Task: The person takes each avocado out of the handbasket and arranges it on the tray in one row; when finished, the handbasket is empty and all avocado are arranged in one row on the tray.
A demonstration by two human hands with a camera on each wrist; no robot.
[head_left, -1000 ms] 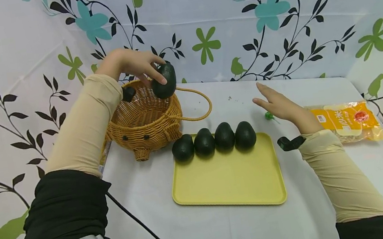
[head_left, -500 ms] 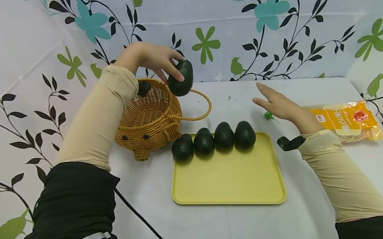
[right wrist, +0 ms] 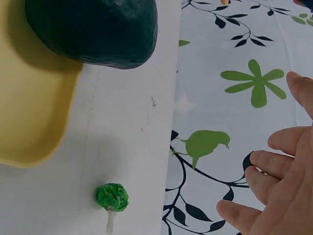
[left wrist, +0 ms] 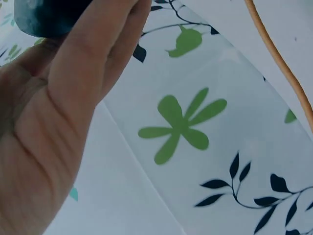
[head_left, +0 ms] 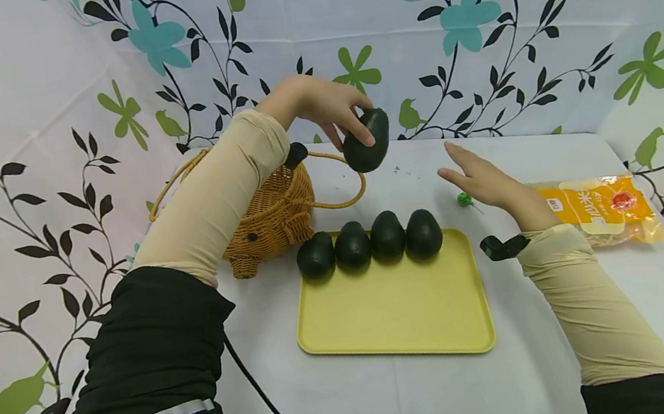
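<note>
My left hand grips a dark green avocado between thumb and fingers, up above the table behind the tray. In the left wrist view part of that avocado shows beyond the fingers. Several more avocados stand in a row along the back edge of a yellow tray. A wicker basket with a pig face sits left of the tray, partly hidden by my left forearm. To the right of the tray, my right hand is held out with its fingers extended and holds nothing.
A green-wrapped lollipop lies on the table beside the right hand. Behind the right wrist is an orange and clear food packet. A basket handle sticks out to the right. Patterned cloth hangs behind the table.
My left hand has carried the avocado rightward from over the basket, past its handle, to behind the row on the tray. The right hand stays still.
</note>
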